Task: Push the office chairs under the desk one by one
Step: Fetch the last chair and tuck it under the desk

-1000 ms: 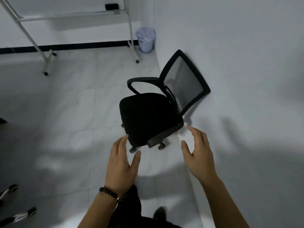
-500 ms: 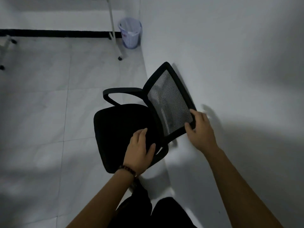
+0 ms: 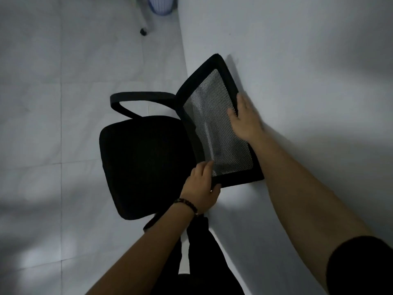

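A black office chair with a mesh backrest stands on the tiled floor, its backrest against a white wall on the right. My left hand, with a bead bracelet at the wrist, grips the near lower corner of the backrest frame. My right hand holds the backrest's top edge on the wall side, fingers wrapped over the frame. One armrest curves out on the far side. The chair's base and wheels are hidden under the seat. No desk is in view.
A white wall fills the right side. A pale waste bin sits at the top by the wall. Beside it a metal stand leg with a castor rests on the floor. Open tiled floor lies to the left.
I have stepped closer to the chair. Both hands went from hovering open to gripping the backrest; the left hand shifted from the seat to the backrest's lower corner.
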A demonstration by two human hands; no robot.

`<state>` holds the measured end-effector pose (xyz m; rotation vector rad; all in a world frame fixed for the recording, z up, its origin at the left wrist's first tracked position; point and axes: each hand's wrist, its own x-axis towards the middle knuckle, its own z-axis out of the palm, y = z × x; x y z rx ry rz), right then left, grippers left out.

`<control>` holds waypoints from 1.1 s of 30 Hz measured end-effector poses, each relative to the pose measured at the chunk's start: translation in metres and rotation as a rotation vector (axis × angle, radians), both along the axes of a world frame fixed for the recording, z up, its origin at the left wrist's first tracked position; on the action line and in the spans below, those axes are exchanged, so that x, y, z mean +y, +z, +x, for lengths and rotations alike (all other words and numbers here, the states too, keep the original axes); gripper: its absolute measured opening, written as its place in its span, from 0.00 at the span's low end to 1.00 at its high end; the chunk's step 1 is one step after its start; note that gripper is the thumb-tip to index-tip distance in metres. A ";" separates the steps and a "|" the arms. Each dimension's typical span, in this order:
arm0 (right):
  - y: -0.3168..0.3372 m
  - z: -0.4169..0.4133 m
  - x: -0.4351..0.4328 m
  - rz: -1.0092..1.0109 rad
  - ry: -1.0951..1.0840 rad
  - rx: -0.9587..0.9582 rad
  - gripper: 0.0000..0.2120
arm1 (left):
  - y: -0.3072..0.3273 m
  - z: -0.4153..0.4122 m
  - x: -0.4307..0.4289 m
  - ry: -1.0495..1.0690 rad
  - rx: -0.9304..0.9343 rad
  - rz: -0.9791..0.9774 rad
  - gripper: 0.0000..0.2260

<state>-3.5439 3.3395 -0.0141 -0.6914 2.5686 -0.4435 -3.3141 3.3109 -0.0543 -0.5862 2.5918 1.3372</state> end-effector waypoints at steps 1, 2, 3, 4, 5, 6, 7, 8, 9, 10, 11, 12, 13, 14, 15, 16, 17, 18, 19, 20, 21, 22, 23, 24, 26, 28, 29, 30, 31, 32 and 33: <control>-0.005 0.000 0.000 -0.019 0.006 0.022 0.27 | -0.004 -0.003 0.002 -0.006 0.001 0.017 0.30; -0.007 -0.001 0.000 -0.057 -0.010 0.044 0.24 | -0.009 -0.005 0.004 -0.002 0.002 0.039 0.30; -0.007 0.000 -0.001 -0.093 -0.032 0.062 0.21 | -0.011 -0.006 0.005 0.019 -0.001 0.069 0.29; -0.008 0.003 -0.003 -0.108 -0.052 0.062 0.19 | -0.014 -0.006 0.006 0.050 -0.012 0.107 0.27; -0.009 0.006 -0.006 -0.106 -0.060 0.045 0.20 | -0.015 -0.005 0.005 0.088 -0.033 0.155 0.27; -0.009 0.012 -0.009 -0.094 -0.069 -0.002 0.22 | -0.015 -0.005 0.005 0.130 -0.064 0.209 0.27; -0.009 0.019 -0.013 -0.089 -0.078 -0.067 0.24 | -0.015 -0.004 0.003 0.170 -0.103 0.266 0.28; -0.010 0.028 -0.016 -0.096 -0.085 -0.123 0.26 | -0.015 -0.002 0.001 0.203 -0.143 0.319 0.29; -0.012 0.037 -0.019 -0.107 -0.084 -0.156 0.26 | -0.015 0.001 -0.001 0.225 -0.180 0.360 0.30; -0.012 0.047 -0.023 -0.107 -0.079 -0.177 0.26 | -0.016 0.005 -0.003 0.237 -0.212 0.385 0.30; -0.011 0.058 -0.027 -0.108 -0.070 -0.196 0.26 | -0.015 0.010 -0.005 0.241 -0.238 0.399 0.31; -0.010 0.070 -0.031 -0.105 -0.055 -0.220 0.26 | -0.014 0.017 -0.007 0.244 -0.260 0.406 0.30; -0.010 0.082 -0.036 -0.100 -0.035 -0.254 0.27 | -0.013 0.025 -0.009 0.250 -0.277 0.410 0.30; -0.011 0.095 -0.041 -0.089 -0.012 -0.288 0.28 | -0.011 0.035 -0.012 0.257 -0.291 0.408 0.30; -0.010 0.107 -0.047 -0.079 0.006 -0.319 0.28 | -0.008 0.046 -0.014 0.264 -0.304 0.401 0.30; -0.009 0.118 -0.053 -0.066 0.015 -0.343 0.29 | -0.005 0.059 -0.017 0.273 -0.316 0.395 0.29; -0.007 0.128 -0.062 -0.057 0.013 -0.361 0.30 | -0.003 0.073 -0.019 0.290 -0.323 0.391 0.29; -0.007 0.138 -0.071 -0.053 0.011 -0.372 0.30 | 0.000 0.087 -0.022 0.316 -0.327 0.383 0.28; -0.007 0.149 -0.080 -0.058 0.011 -0.385 0.31 | 0.004 0.100 -0.025 0.346 -0.334 0.371 0.28; -0.008 0.160 -0.089 -0.071 0.015 -0.407 0.31 | 0.007 0.112 -0.028 0.379 -0.346 0.360 0.29; -0.009 0.173 -0.098 -0.082 0.027 -0.438 0.31 | 0.009 0.123 -0.032 0.417 -0.365 0.352 0.29; -0.010 0.187 -0.107 -0.093 0.046 -0.472 0.31 | 0.011 0.133 -0.037 0.455 -0.391 0.343 0.30; -0.010 0.202 -0.116 -0.100 0.069 -0.508 0.31 | 0.014 0.143 -0.042 0.494 -0.417 0.335 0.30; -0.009 0.217 -0.125 -0.104 0.097 -0.544 0.32 | 0.017 0.154 -0.050 0.541 -0.433 0.331 0.30; -0.006 0.245 -0.144 -0.095 0.173 -0.604 0.33 | 0.024 0.178 -0.069 0.640 -0.427 0.331 0.29; -0.005 0.271 -0.158 -0.056 0.291 -0.646 0.34 | 0.033 0.206 -0.085 0.718 -0.393 0.304 0.27; -0.005 0.282 -0.163 -0.028 0.378 -0.652 0.35 | 0.037 0.219 -0.091 0.754 -0.378 0.281 0.28; -0.005 0.291 -0.167 0.006 0.473 -0.632 0.36 | 0.041 0.231 -0.095 0.789 -0.373 0.254 0.28; -0.003 0.299 -0.171 0.037 0.563 -0.584 0.39 | 0.044 0.242 -0.098 0.822 -0.377 0.220 0.29; 0.000 0.306 -0.176 0.066 0.637 -0.510 0.43 | 0.047 0.252 -0.101 0.850 -0.391 0.181 0.30; 0.004 0.311 -0.181 0.081 0.703 -0.418 0.47 | 0.049 0.261 -0.104 0.877 -0.409 0.143 0.31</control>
